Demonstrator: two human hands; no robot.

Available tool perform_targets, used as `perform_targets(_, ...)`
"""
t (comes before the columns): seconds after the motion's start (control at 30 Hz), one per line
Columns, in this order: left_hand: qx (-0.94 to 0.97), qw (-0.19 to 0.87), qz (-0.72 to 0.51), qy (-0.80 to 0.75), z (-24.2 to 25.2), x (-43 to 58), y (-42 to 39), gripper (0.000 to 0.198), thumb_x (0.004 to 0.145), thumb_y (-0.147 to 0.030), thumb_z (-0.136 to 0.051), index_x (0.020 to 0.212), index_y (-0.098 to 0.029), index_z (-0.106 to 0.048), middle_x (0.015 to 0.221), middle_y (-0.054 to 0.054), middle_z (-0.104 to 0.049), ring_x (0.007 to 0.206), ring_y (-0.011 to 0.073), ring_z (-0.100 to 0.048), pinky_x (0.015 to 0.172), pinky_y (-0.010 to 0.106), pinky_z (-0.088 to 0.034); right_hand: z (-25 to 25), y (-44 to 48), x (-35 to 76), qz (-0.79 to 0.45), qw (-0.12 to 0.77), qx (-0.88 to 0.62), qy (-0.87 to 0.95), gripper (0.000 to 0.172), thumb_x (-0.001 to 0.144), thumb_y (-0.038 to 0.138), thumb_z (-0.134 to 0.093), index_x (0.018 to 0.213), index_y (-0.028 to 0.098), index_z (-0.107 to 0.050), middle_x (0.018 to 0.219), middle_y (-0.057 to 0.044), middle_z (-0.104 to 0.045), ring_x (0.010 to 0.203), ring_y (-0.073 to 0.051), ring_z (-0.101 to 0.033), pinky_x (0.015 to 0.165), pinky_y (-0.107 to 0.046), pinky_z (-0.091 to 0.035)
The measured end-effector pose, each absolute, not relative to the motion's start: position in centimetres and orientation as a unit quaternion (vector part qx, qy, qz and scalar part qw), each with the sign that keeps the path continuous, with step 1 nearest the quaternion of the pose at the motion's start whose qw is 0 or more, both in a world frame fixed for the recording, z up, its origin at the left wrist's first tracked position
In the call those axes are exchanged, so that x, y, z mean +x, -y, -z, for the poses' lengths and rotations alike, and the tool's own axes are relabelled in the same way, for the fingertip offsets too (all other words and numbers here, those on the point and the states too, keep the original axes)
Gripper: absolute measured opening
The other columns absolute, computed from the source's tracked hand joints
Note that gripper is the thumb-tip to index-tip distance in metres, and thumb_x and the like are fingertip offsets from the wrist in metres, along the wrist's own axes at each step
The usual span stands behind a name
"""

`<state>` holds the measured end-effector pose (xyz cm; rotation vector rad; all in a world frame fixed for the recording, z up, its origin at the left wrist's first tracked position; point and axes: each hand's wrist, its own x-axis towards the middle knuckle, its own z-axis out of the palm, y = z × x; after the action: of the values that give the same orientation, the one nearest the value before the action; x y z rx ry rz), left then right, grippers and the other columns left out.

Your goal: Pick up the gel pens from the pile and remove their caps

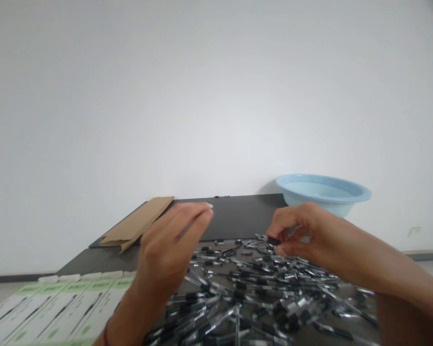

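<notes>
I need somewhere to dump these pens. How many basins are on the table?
1. A light blue basin sits at the table's far right corner, just beyond the right hand, which pinches a black piece over the pen pile. Others may lie out of view.

A pale blue basin (324,192) stood right of centre, at the far right corner of a dark table (238,216). A brown paper envelope (139,226) lay flat near the table's far left corner, left of centre. White and green boxes (57,302) lay side by side in rows in the lower left corner. A plain white wall (202,86) filled the upper two thirds. Low at the right edge, a pale socket (414,231) sat above a grey skirting (426,253).
</notes>
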<state>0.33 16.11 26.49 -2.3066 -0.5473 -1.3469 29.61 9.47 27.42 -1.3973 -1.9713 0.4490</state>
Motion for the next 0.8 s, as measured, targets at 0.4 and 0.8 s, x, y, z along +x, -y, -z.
perform_targets(0.4,-0.843,0.112,0.461,0.253,-27.8,0.4,-15.6,0.012,0.092,-0.015,-0.067,0.094,-0.022,-0.077,0.097,0.0,-0.08,0.091,0.0157,-0.075,0.086,0.029,-0.061,-27.7,-10.1,28.4,-0.147,0.294,-0.548,0.769,0.015,0.08,0.017,-0.07,0.087,0.025,-0.081,0.084,-0.001,-0.078,0.077,-0.018,-0.072,0.068,-0.029,-0.053)
perform_targets(0.8,-0.867,-0.117,0.448,0.185,-26.9,3.4,-14.6,0.016,0.085,-0.009,-0.075,0.084,-0.024,-0.078,0.087,-0.005,-0.08,0.082,0.0093,-0.075,0.078,0.018,-0.058,-27.5,-9.7,27.5,-0.151,0.281,-0.535,0.782,0.016,0.08,0.015,-0.071,0.088,0.026,-0.079,0.089,0.0,-0.074,0.083,-0.017,-0.069,0.072,-0.029,-0.05)
